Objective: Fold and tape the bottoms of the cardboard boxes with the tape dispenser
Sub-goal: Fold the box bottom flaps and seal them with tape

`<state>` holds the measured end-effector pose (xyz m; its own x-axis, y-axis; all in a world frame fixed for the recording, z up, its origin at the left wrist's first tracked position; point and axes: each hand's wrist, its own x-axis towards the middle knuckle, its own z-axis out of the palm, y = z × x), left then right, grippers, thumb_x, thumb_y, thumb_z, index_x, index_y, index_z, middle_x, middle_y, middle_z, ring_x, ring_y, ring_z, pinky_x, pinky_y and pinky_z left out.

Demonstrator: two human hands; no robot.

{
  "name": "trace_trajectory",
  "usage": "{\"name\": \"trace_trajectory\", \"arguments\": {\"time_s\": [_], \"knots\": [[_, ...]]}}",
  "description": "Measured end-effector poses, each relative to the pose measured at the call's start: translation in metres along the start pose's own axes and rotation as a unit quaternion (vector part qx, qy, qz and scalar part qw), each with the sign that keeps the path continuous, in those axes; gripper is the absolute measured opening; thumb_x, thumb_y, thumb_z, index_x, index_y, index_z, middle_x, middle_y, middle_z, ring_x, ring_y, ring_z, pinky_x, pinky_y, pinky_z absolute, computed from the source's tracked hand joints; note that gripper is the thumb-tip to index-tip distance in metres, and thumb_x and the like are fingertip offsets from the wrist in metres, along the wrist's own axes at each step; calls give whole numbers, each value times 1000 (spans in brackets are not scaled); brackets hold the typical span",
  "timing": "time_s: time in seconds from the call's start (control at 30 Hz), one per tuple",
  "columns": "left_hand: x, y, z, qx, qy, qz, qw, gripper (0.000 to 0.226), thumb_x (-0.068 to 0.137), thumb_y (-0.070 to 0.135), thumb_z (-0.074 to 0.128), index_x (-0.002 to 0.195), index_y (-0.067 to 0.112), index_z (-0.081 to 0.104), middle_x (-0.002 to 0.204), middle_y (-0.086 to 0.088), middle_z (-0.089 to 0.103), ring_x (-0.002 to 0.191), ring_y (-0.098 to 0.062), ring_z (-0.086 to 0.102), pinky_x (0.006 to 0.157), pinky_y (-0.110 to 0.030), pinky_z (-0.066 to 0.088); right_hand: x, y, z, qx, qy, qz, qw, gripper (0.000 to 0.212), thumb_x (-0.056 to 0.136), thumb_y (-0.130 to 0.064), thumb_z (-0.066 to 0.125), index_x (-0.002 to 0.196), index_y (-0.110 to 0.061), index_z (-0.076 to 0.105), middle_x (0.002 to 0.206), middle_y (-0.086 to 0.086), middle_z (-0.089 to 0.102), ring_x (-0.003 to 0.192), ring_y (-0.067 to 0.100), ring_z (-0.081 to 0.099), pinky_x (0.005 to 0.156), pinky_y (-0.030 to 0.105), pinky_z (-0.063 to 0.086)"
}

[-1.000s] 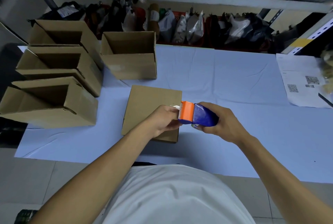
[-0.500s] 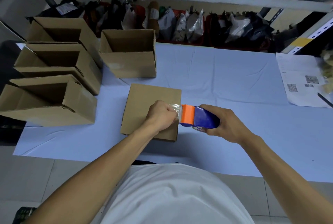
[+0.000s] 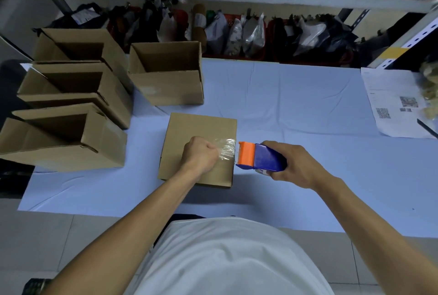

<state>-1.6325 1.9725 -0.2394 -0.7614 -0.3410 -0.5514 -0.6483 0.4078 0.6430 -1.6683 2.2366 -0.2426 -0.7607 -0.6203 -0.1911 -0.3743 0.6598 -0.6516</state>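
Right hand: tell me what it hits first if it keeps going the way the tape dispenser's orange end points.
Probably the stretched clear tape, then the left hand pinching it above the box. The right hand aims the tape dispenser leftward; its height over the box is unclear.

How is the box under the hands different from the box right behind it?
The near box shows a closed brown face on top; the box behind is open on top, so its inside shows. The left hand pulls clear tape over the near box; nothing touches the box behind. Both are plain brown cardboard.
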Motion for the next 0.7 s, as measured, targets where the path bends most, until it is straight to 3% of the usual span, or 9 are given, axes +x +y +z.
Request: {"name": "trace_trajectory", "arguments": {"time_s": [0.07,0.17,0.33,0.47,0.6,0.63,0.7], "knots": [[5,-4,-9,-12,26,-17,999,17,72,4,59,62,16,66,61,1,60,55,-17,51,57,-27,46,-8,10,-3,-2,5,19,1000,53,75,-44,80,118,-49,50,99,-25,62,88,6,61,68,19,50],[13,-10,-26,-36,18,-20,999,18,76,9,67,59,11,69,54,2,66,48,-14,57,60,-28,52,-17,20,-8,-10,16,34,999,51,74,-46,81,115,-51,51,97,-26,62,86,2,60,65,13,44],[17,-11,-24,0,2,-16,1000,18,77,13,66,61,5,71,58,-8,69,52,-19,58,70,-38,59,-9,22,-4,-33,6,64,997,55,71,-42,81,118,-47,51,94,-28,63,85,-1,60,68,21,51],[17,-9,-23,123,18,-5,992,19,71,18,59,67,2,68,69,-15,69,63,-28,64,62,-36,56,0,26,0,-49,-13,78,996,52,71,-39,80,115,-43,54,93,-22,64,81,7,60,69,32,53],[15,-1,-25,319,54,19,946,16,74,30,64,81,15,63,81,-4,59,79,-31,60,62,-28,43,11,25,7,-77,-40,75,993,56,72,-38,80,121,-39,53,99,-17,64,84,12,57,68,27,47],[15,2,-25,370,75,49,925,15,75,26,65,87,16,62,85,-4,59,84,-32,61,63,-29,41,14,23,9,-82,-46,73,993,56,72,-37,79,122,-37,53,100,-15,65,85,12,57,68,27,47],[18,6,-20,412,67,193,888,15,77,8,59,90,16,57,89,-6,58,87,-32,60,61,-31,38,20,18,13,-88,-61,71,992,56,73,-36,79,123,-34,53,102,-12,66,87,14,58,72,31,52]]}}
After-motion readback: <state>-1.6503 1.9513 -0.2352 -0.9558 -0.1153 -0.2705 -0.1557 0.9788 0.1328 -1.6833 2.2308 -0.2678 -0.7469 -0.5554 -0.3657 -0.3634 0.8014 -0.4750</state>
